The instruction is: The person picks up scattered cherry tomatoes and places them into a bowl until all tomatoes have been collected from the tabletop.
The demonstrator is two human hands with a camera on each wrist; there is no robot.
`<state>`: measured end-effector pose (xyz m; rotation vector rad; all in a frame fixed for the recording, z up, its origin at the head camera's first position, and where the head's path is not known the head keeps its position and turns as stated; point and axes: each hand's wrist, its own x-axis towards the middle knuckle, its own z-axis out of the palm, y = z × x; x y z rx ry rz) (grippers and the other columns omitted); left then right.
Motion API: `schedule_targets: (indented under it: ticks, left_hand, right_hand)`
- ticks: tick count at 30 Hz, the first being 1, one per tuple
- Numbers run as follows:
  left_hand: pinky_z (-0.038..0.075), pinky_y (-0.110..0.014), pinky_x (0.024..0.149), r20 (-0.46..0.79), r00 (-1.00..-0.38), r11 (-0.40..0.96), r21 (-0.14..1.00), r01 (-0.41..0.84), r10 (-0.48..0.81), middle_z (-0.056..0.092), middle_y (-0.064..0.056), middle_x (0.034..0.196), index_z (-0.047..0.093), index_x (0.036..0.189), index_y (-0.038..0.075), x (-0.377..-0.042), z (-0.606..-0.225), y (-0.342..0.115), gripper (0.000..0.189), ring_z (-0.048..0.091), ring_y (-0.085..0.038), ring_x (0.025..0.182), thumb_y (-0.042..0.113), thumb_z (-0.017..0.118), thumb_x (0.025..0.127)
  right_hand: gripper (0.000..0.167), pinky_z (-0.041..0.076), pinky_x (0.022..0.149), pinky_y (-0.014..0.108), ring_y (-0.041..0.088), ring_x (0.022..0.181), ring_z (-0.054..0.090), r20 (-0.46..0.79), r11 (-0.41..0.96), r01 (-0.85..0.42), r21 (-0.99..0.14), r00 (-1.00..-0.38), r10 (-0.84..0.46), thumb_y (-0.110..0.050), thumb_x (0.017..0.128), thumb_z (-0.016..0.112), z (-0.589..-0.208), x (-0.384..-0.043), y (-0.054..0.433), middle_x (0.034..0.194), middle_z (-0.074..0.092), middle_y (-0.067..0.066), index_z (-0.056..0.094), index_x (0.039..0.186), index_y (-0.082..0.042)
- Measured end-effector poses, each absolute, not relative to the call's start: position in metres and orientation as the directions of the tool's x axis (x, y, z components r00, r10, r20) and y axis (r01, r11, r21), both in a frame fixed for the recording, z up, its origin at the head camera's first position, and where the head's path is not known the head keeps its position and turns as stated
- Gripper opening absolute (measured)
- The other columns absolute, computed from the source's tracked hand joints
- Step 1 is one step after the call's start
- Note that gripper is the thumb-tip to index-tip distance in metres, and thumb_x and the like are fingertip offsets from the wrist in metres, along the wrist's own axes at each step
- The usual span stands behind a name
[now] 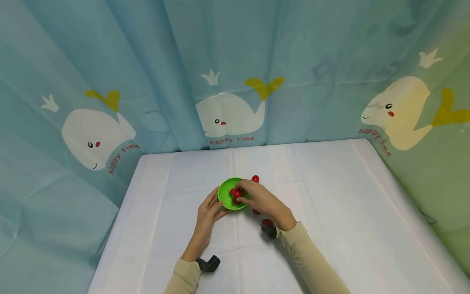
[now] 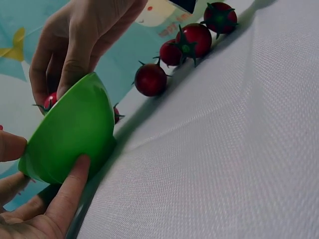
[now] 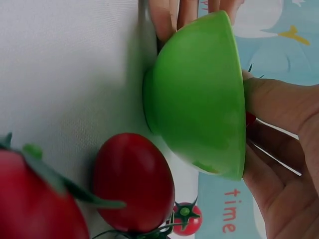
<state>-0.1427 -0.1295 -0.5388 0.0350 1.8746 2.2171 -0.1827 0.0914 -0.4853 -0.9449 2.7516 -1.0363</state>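
Sleeved forearms [image 1: 312, 257] reach from the frame's bottom edge toward its centre; left hand [image 1: 208, 209] cupped, right hand [image 1: 260, 197] pinching.

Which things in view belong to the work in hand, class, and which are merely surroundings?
Work in hand:
- green bowl, held by the left hand
- red tomato in the right hand
- probably the loose tomatoes

Surroundings:
- white tablecloth
- whale-print curtain
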Motion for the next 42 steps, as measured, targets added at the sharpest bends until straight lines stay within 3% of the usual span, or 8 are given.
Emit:
schedule_targets:
  ticks: [19,26,42]
  left_hand:
    - [0.061,-0.033,0.101,-0.107,-0.969,-0.171,0.974,-0.147,0.223,0.039,-0.015,0.166,0.034,0.164,0.019,-0.144,-0.536,-0.125,0.058,0.05,-0.036,0.145,0.018,0.054,0.109]
    - [0.061,-0.03,0.101,-0.102,-0.973,-0.154,0.979,-0.135,0.206,0.037,-0.016,0.167,0.032,0.165,0.018,-0.142,-0.539,-0.132,0.059,0.049,-0.035,0.146,0.018,0.054,0.11]
    - [0.061,-0.031,0.101,-0.116,-0.975,-0.166,0.975,-0.149,0.191,0.038,-0.016,0.166,0.032,0.165,0.018,-0.138,-0.538,-0.131,0.059,0.049,-0.038,0.146,0.017,0.053,0.11]
  right_hand:
    - [0.03,0.061,0.095,0.036,0.023,0.113,0.066,0.201,0.62,-0.617,-0.485,-0.769,-0.607,-0.013,0.097,0.075,-0.49,-0.185,0.079,0.123,0.068,0.01,0.073,0.125,-0.003]
    - [0.024,0.061,0.093,0.036,0.022,0.11,0.067,0.169,0.615,-0.616,-0.492,-0.761,-0.626,-0.011,0.096,0.076,-0.49,-0.187,0.068,0.118,0.069,0.009,0.072,0.119,-0.005]
    - [0.026,0.062,0.092,0.034,0.02,0.108,0.068,0.188,0.61,-0.639,-0.467,-0.747,-0.638,-0.013,0.096,0.076,-0.496,-0.185,0.069,0.116,0.071,0.007,0.077,0.12,-0.004]
